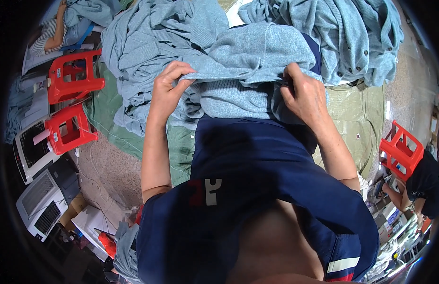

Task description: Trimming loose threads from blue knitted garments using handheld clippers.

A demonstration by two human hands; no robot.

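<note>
On the person's lap, just above the dark blue shirt (pixel 257 161), lies a light blue knit sweater (pixel 257 57), bunched and partly doubled over. Left hand (pixel 166 90) is pinched shut on the sweater's near left edge, thumb and fingers closed on a fold. Right hand (pixel 302 92) is clamped on the near right edge, fingers curled into the fabric. Both hands sit at about the same level, either side of the sweater, holding the hem line taut between them. My read on progress: garment is gripped and partly spread, but not flat and not neatly folded yet; the upper part is still rumpled and the sleeves can't be made out. Beyond the sweater, a heap of same-coloured sweaters (pixel 148 52) sits up and to its left, and a heap of buttoned cardigans (pixel 352 42) up and to its right; both butt against the held piece, so edges are hard to separate by eye and could snag. Under the heaps is a green sheet (pixel 357 118) on the floor. Left of the sweater, well apart: two red plastic stools (pixel 72 75), with grey machines (pixel 39 199) below them. Right of the sweater, another red stool (pixel 400 151) and another person's arm (pixel 394 196) at the frame edge. A second person (pixel 53 33) sits far upper left.
</note>
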